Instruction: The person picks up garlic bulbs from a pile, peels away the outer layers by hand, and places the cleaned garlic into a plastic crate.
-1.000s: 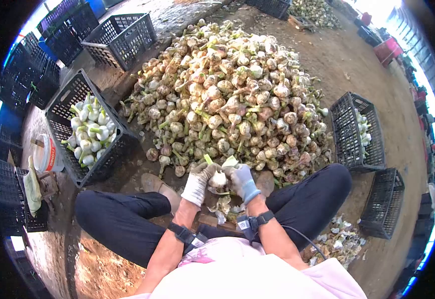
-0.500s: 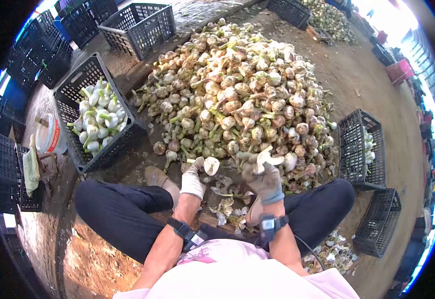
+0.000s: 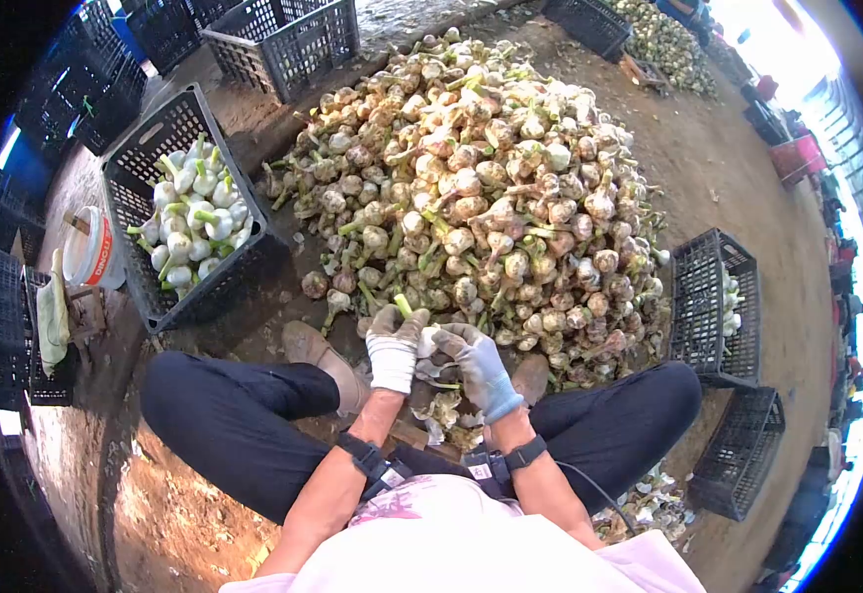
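We see a produce work yard or packing shed, likely for garlic: big garlic heap (image 3: pixel 471 188) on a bare dirt floor (image 3: pixel 718 178), another pile (image 3: pixel 663 44) farther off. Black plastic crates all round, one crate (image 3: pixel 189 212) holding cleaned bulbs. Peeled skins (image 3: pixel 654 504) litter the ground, plus a white bucket (image 3: pixel 95 252). Ribbed wall or roofing (image 3: pixel 851 148) at right, bright daylight beyond.

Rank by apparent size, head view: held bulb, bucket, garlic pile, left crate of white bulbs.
1. Garlic pile
2. Left crate of white bulbs
3. Bucket
4. Held bulb, partly covered by fingers
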